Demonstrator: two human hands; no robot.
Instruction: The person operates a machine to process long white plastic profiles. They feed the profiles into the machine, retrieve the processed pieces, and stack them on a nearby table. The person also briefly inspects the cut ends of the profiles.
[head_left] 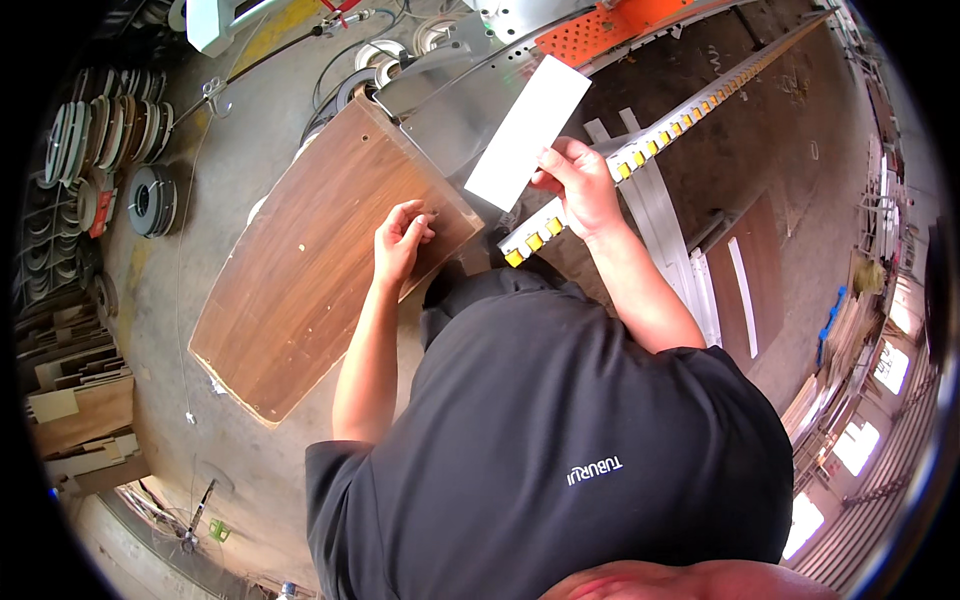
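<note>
Between the thumb and fingers of my right hand [583,185] is the lower right edge of a white rectangular panel [528,132]. The panel slants up and away, its far end near the machine. My left hand [402,240] is closed, its fingers curled in over the near right part of a brown wood-grain board [320,250]. Whatever those fingers hold, if anything, is hidden. Pale chips and small holes mark the board's surface.
A grey metal machine table [450,95] with an orange perforated part [610,38] stands ahead. A long rail with yellow rollers [645,152] runs off to the far right. Coils of edging strip [153,200] and stacked boards [90,425] line the left. White strips [665,220] lie at right.
</note>
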